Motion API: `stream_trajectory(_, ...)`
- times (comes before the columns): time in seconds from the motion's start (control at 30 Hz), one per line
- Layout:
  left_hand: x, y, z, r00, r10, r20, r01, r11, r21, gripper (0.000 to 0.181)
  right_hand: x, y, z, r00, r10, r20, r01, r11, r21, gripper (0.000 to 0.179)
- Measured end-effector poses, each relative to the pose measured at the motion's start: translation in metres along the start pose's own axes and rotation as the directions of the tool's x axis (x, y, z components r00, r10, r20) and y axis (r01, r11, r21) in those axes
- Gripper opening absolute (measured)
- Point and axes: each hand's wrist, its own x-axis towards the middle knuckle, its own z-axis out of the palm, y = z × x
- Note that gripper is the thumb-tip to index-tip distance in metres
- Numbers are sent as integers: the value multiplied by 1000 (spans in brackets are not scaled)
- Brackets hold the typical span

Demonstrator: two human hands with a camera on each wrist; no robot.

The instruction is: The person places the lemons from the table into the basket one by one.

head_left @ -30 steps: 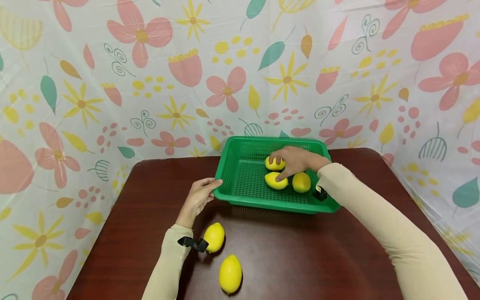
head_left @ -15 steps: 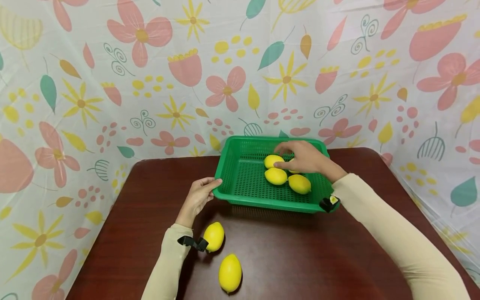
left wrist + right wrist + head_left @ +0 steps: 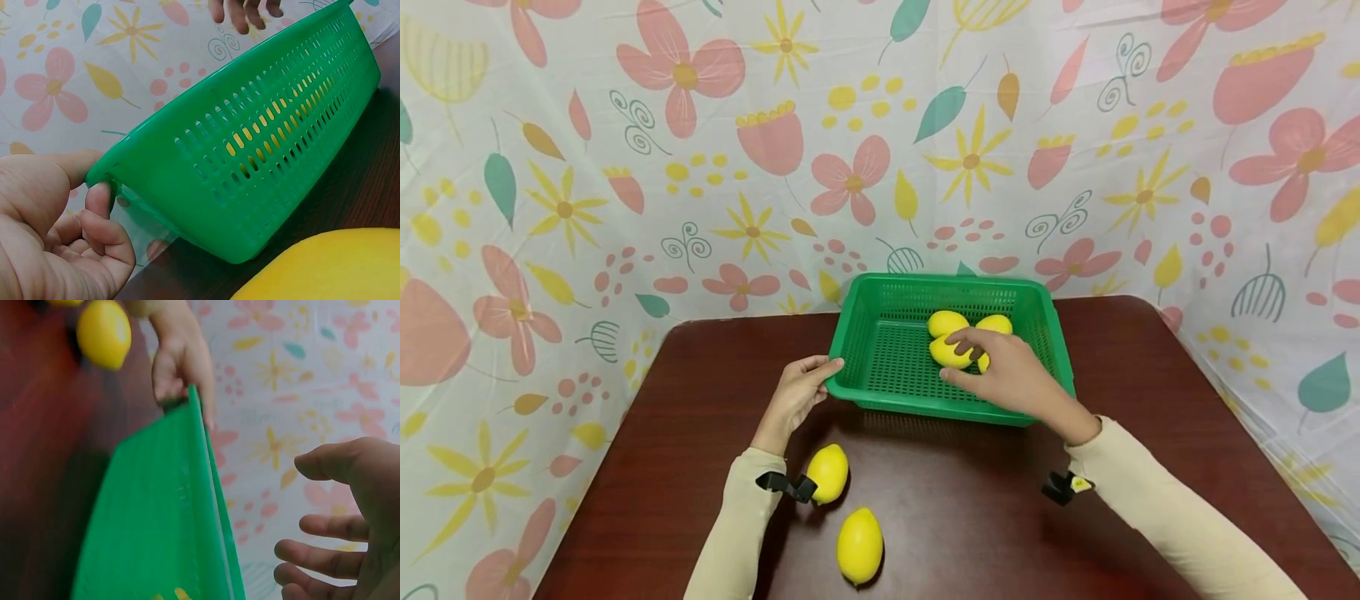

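Note:
In the head view my left hand (image 3: 796, 398) pinches the near left corner of a green plastic basket (image 3: 895, 403). The left wrist view shows its thumb over the rim and curled fingers below. Several lemons lie in the right half of the basket, including one at the back (image 3: 947, 323). Above them hovers my right hand (image 3: 1015, 379), holding nothing, with its fingers loosely bent; it partly hides the lemons under it. In the right wrist view, thumb and fingers stand apart beside the basket rim.
Two more lemons lie on the dark wooden table (image 3: 955, 517): one (image 3: 828, 473) beside the left wrist, the other (image 3: 860, 546) nearer the front. A flower-printed curtain (image 3: 880, 167) hangs behind the table and along its sides.
My right hand has let go of the lemons in the basket and drawn back toward the near right. Lemons on the right of the basket have shifted. The left hand has stayed put.

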Motion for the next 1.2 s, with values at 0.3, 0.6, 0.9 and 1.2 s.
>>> stream_trajectory(0.3, 0, 1, -1, 1000, 2, -6, -2, 1000, 8, 51, -37, -35, 31, 997, -72, 15, 73, 997, -12, 48)
stream_trajectory(0.6, 1, 0, 0, 1000, 5, 2, -5, 1000, 12, 52, -63, -61, 74, 978, -169, 122, 170, 985, 1, 44)
stream_trajectory(0.9, 0, 0, 0, 1000, 11, -3, -11, 1000, 10, 51, -76, -73, 115, 945, -241, 223, 236, 970, 51, 60)
stream_trajectory(1.2, -1, 0, 1, 1000, 5, -11, -4, 1000, 24, 51, -89, -86, 136, 927, -242, 286, 257, 966, -17, 72)
